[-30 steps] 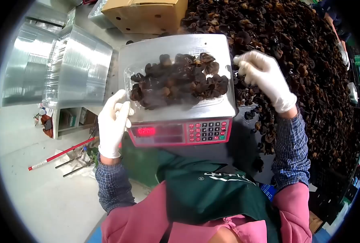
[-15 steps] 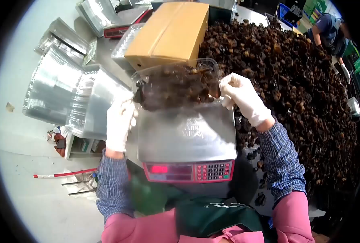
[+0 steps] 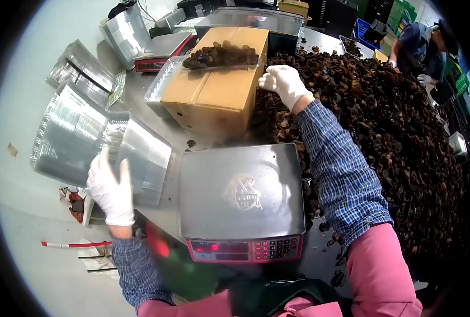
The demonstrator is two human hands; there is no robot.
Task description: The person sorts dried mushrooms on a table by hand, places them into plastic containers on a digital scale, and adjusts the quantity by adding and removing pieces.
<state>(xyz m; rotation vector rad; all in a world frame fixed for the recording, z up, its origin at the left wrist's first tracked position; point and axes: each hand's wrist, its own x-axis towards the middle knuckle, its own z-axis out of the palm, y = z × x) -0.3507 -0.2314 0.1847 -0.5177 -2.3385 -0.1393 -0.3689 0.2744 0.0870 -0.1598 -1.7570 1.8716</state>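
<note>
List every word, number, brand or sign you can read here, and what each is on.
Scale pan: raised logo, letters perhaps "SSON", not certain; the rest is unclear.
Scale display: red digits, too blurred.
Keypad: key markings, too small.
Apron: white print, too small.
Card by the clear containers: too small.
Green sign, far right: too blurred.
Nothing reads with certainty.

The way over the flat silver scale [image 3: 208,185] is open; clear plastic tray stacks [image 3: 71,132] block left, the brown cardboard box [image 3: 208,94] beyond.
</note>
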